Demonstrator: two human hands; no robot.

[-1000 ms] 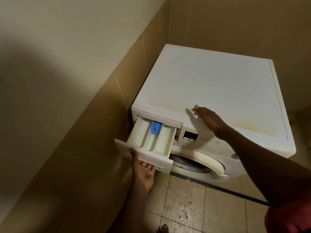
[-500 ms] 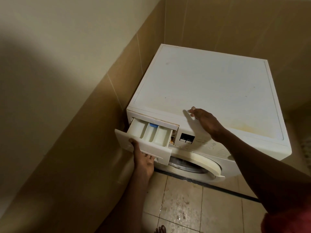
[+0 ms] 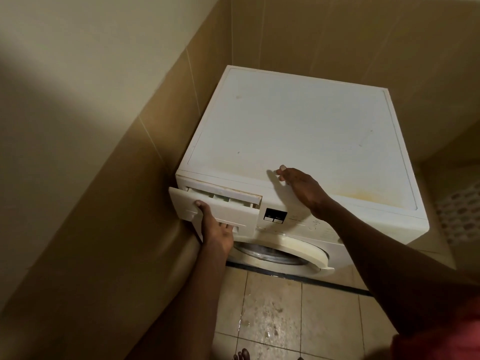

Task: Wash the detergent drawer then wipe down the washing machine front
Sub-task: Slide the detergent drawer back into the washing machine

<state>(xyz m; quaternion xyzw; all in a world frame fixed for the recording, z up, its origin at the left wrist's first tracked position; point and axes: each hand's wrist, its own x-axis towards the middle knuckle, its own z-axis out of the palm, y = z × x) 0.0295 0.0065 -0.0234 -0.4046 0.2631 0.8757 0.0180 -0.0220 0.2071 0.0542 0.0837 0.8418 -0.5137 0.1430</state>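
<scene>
A white front-loading washing machine (image 3: 298,131) stands in a tiled corner. Its detergent drawer (image 3: 233,209) at the top left of the front sticks out only a little, with a thin strip of its compartments showing. My left hand (image 3: 217,229) grips the drawer's front panel, thumb on top and fingers in the recess below. My right hand (image 3: 301,185) rests flat on the front edge of the machine's top, fingers apart, holding nothing. The round door (image 3: 285,252) sits below the drawer.
A tan tiled wall (image 3: 117,203) runs close along the machine's left side, another stands behind it. The tiled floor (image 3: 272,315) in front is wet and speckled. A dark hose or strip (image 3: 298,278) lies along the machine's base. Bare toes (image 3: 242,355) show at the bottom edge.
The drawer has slid from well pulled out to almost fully in, with my left hand pushing it. The blue insert is no longer visible. My right hand stayed on the top.
</scene>
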